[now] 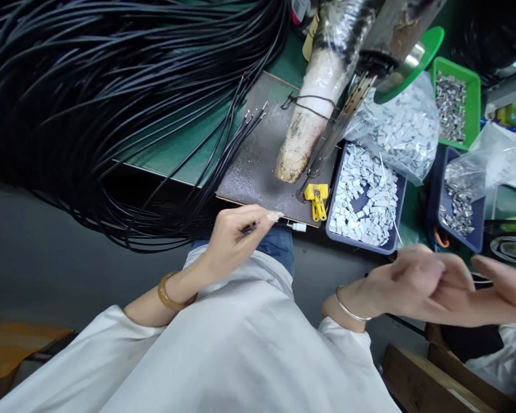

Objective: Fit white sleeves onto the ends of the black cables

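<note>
My left hand (241, 238) is closed in a pinch near the front edge of the dark board. A black cable (250, 228) shows between its fingers. Just past the fingertips, a small white connector (298, 227) sticks out on short wires. Off to the right, my right hand (438, 284) is slightly blurred, with some fingers bent and others stretched apart; I see nothing in it. The nearest thing to it is a blue tray (361, 248) of small white connector housings (372, 215). A yellow tool or clip (317, 201) lies on the board (258, 166).
Bundled black cables (124, 97) cover the left bench, several stripped ends reaching onto the board. A plastic-wrapped post (305, 120) and a metal rod (339, 126) stand over the board. At right are a bag of white housings (402, 126), a green bin (476, 109) and another blue tray (438, 201).
</note>
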`<state>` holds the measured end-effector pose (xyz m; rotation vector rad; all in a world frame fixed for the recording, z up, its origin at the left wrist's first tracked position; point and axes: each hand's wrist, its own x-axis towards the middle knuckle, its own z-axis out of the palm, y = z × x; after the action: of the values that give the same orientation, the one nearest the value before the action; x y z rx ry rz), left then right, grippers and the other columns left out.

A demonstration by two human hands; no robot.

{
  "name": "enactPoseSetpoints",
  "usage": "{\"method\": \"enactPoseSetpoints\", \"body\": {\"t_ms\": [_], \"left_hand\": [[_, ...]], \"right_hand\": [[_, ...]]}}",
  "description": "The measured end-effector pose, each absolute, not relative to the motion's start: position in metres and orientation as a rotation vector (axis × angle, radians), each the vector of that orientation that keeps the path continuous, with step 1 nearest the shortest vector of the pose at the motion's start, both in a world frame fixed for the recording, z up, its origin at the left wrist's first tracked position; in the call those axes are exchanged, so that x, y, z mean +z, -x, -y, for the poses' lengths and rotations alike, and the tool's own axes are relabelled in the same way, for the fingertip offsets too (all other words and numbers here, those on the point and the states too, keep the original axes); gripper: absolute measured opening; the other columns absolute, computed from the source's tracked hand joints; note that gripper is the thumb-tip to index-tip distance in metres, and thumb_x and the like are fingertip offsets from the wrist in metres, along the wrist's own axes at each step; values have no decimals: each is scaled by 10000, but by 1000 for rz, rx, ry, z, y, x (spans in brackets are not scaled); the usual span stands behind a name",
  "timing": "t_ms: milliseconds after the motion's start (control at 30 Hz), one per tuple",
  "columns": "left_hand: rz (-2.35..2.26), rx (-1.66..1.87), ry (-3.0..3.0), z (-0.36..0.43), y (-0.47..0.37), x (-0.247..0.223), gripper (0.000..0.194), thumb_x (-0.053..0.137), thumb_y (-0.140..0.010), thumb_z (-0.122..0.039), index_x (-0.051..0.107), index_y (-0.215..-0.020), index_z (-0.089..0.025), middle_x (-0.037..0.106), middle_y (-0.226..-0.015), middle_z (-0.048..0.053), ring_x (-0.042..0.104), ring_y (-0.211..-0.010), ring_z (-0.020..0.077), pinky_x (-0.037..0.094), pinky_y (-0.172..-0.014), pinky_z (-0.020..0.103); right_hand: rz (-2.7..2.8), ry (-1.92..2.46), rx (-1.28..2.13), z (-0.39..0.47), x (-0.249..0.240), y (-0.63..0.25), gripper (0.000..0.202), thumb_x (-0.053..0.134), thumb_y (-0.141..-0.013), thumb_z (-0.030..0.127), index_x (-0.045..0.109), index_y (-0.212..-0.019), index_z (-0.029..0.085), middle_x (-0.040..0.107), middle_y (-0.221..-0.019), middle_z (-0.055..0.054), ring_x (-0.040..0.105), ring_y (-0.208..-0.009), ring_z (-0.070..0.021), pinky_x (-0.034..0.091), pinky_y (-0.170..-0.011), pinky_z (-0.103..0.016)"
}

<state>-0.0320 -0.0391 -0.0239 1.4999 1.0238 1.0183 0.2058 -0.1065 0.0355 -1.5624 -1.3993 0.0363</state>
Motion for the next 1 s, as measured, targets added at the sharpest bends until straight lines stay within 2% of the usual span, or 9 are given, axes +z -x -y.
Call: {"method": "enactPoseSetpoints", "body": {"t_ms": [67,167,267,333,433,567,700,833,1000], "left_hand": [[-1106,1119,-1417,38,42,-25,398,578,-981,-348,682,-648,-155,644,-645,33,612,-671,132,489,-681,258],[-1127,1209,-1110,29,51,-20,492,652,-927,-418,548,-517,-166,412,-485,-21,419,-483,82,381,-505,238],[-947,1100,-861,17,52,-6,330,771,-779,-363,583,-588,-170,275,-463,-74,211,-415,43,174,-404,215],[-780,995,-745,12,49,3,187,781,-693,-286,630,-704,-176,297,-481,-88,195,-414,35,149,-404,196],[-568,768,-668,19,39,-5,213,766,-659,-252,623,-800,-181,422,-537,-78,250,-418,30,181,-405,178],[-522,359,-916,54,22,-61,225,764,-707,-305,616,-699,-136,541,-567,-32,442,-500,59,315,-467,174],[-596,309,-1094,72,17,-100,292,739,-729,-330,628,-571,-111,551,-499,-13,444,-492,76,337,-483,202],[-633,556,-1081,47,24,-65,285,713,-821,-361,693,-684,-112,642,-598,26,536,-586,96,421,-583,221],[-526,773,-899,16,23,-9,216,731,-842,-342,689,-798,-134,598,-525,-10,367,-412,47,239,-414,211]], "right_hand": [[1297,1541,-157,99,34,-208,265,621,-911,242,612,-1145,364,629,-931,19,623,-529,-121,506,-454,-318],[1426,1858,14,74,16,-221,87,639,-907,319,618,-891,236,657,-753,5,701,-647,-182,556,-610,-334],[1547,2046,-33,49,-3,-244,144,652,-851,320,565,-777,232,641,-728,-2,642,-652,-182,515,-659,-334],[1618,2116,6,36,-9,-256,117,635,-828,281,556,-756,235,645,-748,-9,618,-667,-184,497,-689,-338],[1725,2173,61,24,-5,-261,115,628,-792,228,543,-715,236,654,-763,-8,602,-678,-185,472,-747,-351],[1821,2206,195,18,8,-262,125,628,-763,194,545,-678,235,648,-728,5,590,-660,-180,428,-726,-342],[1898,2162,302,14,10,-266,142,637,-691,142,548,-630,235,613,-669,30,568,-657,-163,391,-682,-314],[1905,2129,257,14,5,-265,150,622,-644,106,543,-600,225,584,-626,47,547,-632,-145,376,-665,-301],[1770,2062,-14,30,8,-251,126,632,-728,144,560,-658,221,564,-627,52,514,-601,-123,392,-645,-291]]}}
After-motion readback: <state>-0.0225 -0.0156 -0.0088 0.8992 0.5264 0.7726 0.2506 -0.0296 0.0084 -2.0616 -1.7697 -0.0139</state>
